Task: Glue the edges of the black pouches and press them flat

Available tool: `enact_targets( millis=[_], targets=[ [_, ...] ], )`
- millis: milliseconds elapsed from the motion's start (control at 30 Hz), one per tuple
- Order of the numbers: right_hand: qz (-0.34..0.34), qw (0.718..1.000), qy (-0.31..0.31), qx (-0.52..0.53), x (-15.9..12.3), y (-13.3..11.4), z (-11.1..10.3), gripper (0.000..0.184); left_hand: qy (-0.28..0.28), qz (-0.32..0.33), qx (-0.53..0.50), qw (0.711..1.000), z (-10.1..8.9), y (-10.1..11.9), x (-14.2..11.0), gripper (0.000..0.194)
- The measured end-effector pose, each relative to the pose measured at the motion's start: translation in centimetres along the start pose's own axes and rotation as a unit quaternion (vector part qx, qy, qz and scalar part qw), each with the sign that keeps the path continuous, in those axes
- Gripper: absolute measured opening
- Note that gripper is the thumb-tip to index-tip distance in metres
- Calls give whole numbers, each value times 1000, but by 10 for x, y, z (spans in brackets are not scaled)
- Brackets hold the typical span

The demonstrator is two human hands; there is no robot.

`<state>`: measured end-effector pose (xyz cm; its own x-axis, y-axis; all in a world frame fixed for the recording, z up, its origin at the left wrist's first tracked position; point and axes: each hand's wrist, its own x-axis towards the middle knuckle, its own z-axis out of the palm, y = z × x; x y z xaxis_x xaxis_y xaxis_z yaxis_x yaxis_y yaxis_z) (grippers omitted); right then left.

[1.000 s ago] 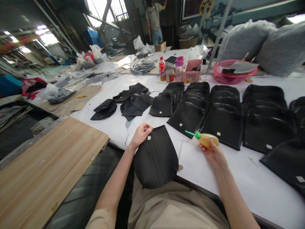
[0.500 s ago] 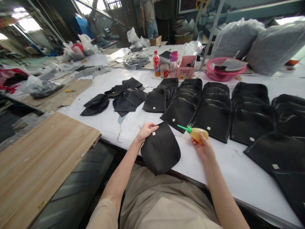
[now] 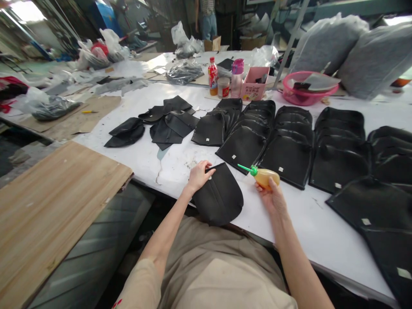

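My left hand (image 3: pixel 200 176) pinches the upper left edge of a black leather-like piece (image 3: pixel 220 197), rounded at the bottom with a seam down its middle. That piece overhangs the table's front edge, close to my lap. In my right hand (image 3: pixel 272 195) is a squeeze bottle (image 3: pixel 266 178) of amber liquid, its green nozzle pointing left, apart from the black piece. Behind the bottle, overlapping rows of similar black pieces (image 3: pixel 285 156) lie on the white-covered table (image 3: pixel 174 171), many with a small pale tag. A looser heap of black pieces (image 3: pixel 174 126) lies farther left.
A wooden board (image 3: pixel 64 206) is at the left. Towards the back stand a red-labelled drink bottle (image 3: pixel 213 77), a jar (image 3: pixel 223 88), a purple-lidded bottle (image 3: pixel 237 79), a pink box (image 3: pixel 255 86) and a pink basin (image 3: pixel 309 96). A person (image 3: pixel 208 21) stands beyond the table.
My left hand has shifted along the black piece's edge and now covers most of its pale tag. The squeeze bottle stays in my right hand, nearly unmoved. The view has tilted slightly down.
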<state>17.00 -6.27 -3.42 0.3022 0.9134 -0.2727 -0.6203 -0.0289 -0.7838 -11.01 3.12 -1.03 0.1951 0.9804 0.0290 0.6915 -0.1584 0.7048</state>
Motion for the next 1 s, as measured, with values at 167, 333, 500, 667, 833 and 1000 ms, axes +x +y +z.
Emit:
enact_targets(
  millis=[167,333,500,667,833,1000],
  targets=[
    [2,1000,-14,-11,-11,1,12,51,79,74,31,994,-16,25,-69,13],
    [17,998,-53,-21,-23,0,36,48,-139,35,-168,975,-10,77,-167,22],
    [37,993,-108,-41,-23,2,66,48,-282,-256,-538,752,33,90,-199,43],
    [67,990,-117,-48,-30,16,75,44,-160,-402,-730,529,64,83,-181,32],
    [83,990,-104,-53,-43,20,70,40,-92,-478,-757,436,71,96,-179,36],
    [78,991,-94,-59,-46,17,68,40,-75,-512,-759,394,68,99,-179,34]
  ],
)
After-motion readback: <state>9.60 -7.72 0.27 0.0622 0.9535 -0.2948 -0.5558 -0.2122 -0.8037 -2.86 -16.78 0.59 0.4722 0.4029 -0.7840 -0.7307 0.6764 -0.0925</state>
